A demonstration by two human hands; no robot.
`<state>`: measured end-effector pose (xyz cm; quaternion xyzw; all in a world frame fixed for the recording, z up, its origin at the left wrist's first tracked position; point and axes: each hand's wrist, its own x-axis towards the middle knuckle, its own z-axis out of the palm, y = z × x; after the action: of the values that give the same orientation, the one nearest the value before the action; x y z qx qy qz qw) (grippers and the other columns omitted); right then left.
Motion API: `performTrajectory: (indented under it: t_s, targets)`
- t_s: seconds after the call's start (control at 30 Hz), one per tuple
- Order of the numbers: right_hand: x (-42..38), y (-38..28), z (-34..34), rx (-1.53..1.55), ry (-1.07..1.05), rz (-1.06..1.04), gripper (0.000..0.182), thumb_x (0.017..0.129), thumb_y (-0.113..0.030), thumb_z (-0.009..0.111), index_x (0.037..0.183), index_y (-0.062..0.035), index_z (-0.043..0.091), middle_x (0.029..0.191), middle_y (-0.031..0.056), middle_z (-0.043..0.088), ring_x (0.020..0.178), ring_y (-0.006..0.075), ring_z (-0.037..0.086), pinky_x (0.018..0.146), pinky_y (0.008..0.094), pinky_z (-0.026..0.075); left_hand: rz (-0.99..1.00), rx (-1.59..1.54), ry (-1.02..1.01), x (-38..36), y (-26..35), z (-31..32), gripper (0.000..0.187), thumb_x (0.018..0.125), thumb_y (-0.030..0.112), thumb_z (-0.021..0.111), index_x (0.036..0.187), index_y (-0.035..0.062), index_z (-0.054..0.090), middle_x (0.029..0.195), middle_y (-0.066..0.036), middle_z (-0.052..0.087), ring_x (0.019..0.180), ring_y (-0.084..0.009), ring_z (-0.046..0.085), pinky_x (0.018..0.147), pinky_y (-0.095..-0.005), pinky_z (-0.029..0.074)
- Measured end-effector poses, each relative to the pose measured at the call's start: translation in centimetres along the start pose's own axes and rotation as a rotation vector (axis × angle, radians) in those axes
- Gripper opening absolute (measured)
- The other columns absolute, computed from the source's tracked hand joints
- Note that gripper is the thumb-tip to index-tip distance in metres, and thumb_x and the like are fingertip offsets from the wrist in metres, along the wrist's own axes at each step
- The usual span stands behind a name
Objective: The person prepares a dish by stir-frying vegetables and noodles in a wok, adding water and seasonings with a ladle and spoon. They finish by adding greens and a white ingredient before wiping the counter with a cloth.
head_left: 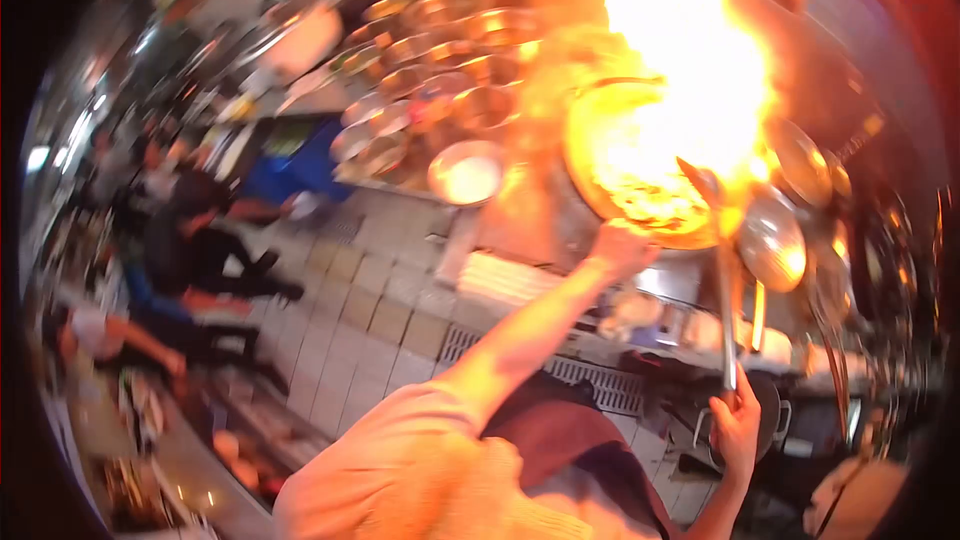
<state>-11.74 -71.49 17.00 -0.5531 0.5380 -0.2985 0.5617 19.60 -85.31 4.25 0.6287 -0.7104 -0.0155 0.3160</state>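
A wok [583,155] sits on the stove with tall flames [680,30] rising from it. Food [650,202] glows inside, its details washed out by the fire. My left hand [622,248] is closed on the near edge of the wok; whether it grips a handle or a cloth there is hard to make out. Lower right, my right hand [737,425] wraps round the long handle of a ladle [727,300]. The ladle's bowl end reaches up to the wok's right side, in front of the flames.
Large metal ladles or strainers [772,240] stand right of the wok. Several metal bowls [480,105] crowd the counter on the left, with a pale bowl [466,172] nearest. Floor grates [600,385] run below the stove. Other people [200,240] are at the far left.
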Motion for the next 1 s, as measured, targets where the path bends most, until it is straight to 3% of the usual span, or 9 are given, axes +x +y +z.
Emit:
performTrajectory:
  t_s: [0.17,0.33,0.43,0.47,0.53,0.63,0.7,0.9,1.0]
  targets:
    - [-0.1,3.9,0.7,0.163,0.006,0.047,0.065,0.085,0.003,0.055,0.146,-0.0021,0.034,0.067,-0.0025,0.046,0.041,0.0032,0.04,0.035,0.0192,0.034,-0.013,-0.011,-0.038,0.2,-0.4,0.8,0.032,0.087,0.035,0.057,0.079,0.0059,0.069,0.073,-0.015,0.067,0.075,-0.0331,0.067,0.075,-0.0443,0.05]
    - [-6.7,7.7,4.2,0.272,0.441,0.026,0.061,0.085,0.0,0.055,0.143,-0.0058,0.037,0.068,0.0012,0.05,0.041,0.006,0.042,0.035,0.0224,0.036,0.028,-0.036,0.026,0.5,-0.7,0.3,0.03,0.081,0.035,0.065,0.069,0.007,0.066,0.068,-0.015,0.065,0.07,-0.0339,0.066,0.066,-0.0448,0.051]
    - [-10.1,12.5,3.4,0.401,0.515,0.114,0.039,0.087,-0.003,0.056,0.125,-0.0052,0.049,0.066,-0.0008,0.049,0.045,0.0053,0.044,0.039,0.0231,0.035,0.079,-0.104,0.035,0.6,-1.2,1.9,0.039,0.082,0.042,0.063,0.066,0.0079,0.069,0.06,-0.012,0.064,0.053,-0.0308,0.062,0.053,-0.0437,0.049]
    - [-11.7,13.6,3.3,0.395,0.586,0.156,0.031,0.088,-0.005,0.057,0.119,-0.0055,0.051,0.065,-0.0017,0.048,0.046,0.0051,0.044,0.041,0.023,0.035,0.103,-0.194,0.002,1.1,1.7,-1.9,0.033,0.084,0.038,0.064,0.071,0.0081,0.071,0.065,-0.013,0.067,0.055,-0.0316,0.063,0.053,-0.0449,0.049]
    - [-14.2,15.7,4.6,0.342,0.752,0.198,0.023,0.091,-0.01,0.059,0.112,-0.0062,0.052,0.064,-0.0036,0.047,0.047,0.0049,0.044,0.041,0.0231,0.034,0.104,-0.116,0.002,1.0,1.5,0.0,0.029,0.086,0.034,0.064,0.083,0.0067,0.072,0.071,-0.014,0.068,0.062,-0.0336,0.064,0.06,-0.0446,0.05]
    - [-16.6,19.3,6.4,0.328,0.95,0.323,0.022,0.092,-0.013,0.06,0.111,-0.0066,0.051,0.062,-0.0033,0.047,0.048,0.0051,0.045,0.042,0.0226,0.035,0.05,-0.126,-0.116,1.4,0.3,1.4,0.036,0.089,0.025,0.059,0.067,0.0003,0.044,0.063,-0.02,0.05,0.06,-0.0354,0.053,0.059,-0.0464,0.039]
    - [-16.8,19.8,6.4,0.465,0.976,0.33,0.021,0.092,-0.012,0.059,0.109,-0.0052,0.049,0.061,-0.0019,0.048,0.045,0.007,0.046,0.04,0.0239,0.036,0.121,-0.145,-0.086,1.5,-0.8,2.2,0.034,0.09,0.021,0.058,0.069,-0.0007,0.043,0.063,-0.019,0.048,0.06,-0.0349,0.05,0.058,-0.0448,0.038]
    - [-13.3,26.1,-2.2,0.509,1.011,0.428,0.017,0.091,-0.008,0.058,0.104,-0.0041,0.048,0.057,0.0007,0.046,0.037,0.0114,0.044,0.03,0.0296,0.033,0.041,-0.053,-0.171,1.3,-1.0,2.5,0.033,0.092,0.019,0.057,0.072,-0.0018,0.041,0.062,-0.017,0.043,0.058,-0.0287,0.044,0.057,-0.0414,0.037]
    - [-12.7,28.8,-5.4,0.393,1.014,0.463,0.024,0.09,-0.007,0.059,0.112,-0.0048,0.05,0.058,0.0007,0.046,0.037,0.0115,0.044,0.032,0.0293,0.034,0.053,-0.109,-0.182,1.1,0.8,1.7,0.032,0.092,0.019,0.056,0.073,-0.0023,0.042,0.062,-0.016,0.043,0.057,-0.0264,0.043,0.057,-0.0403,0.037]
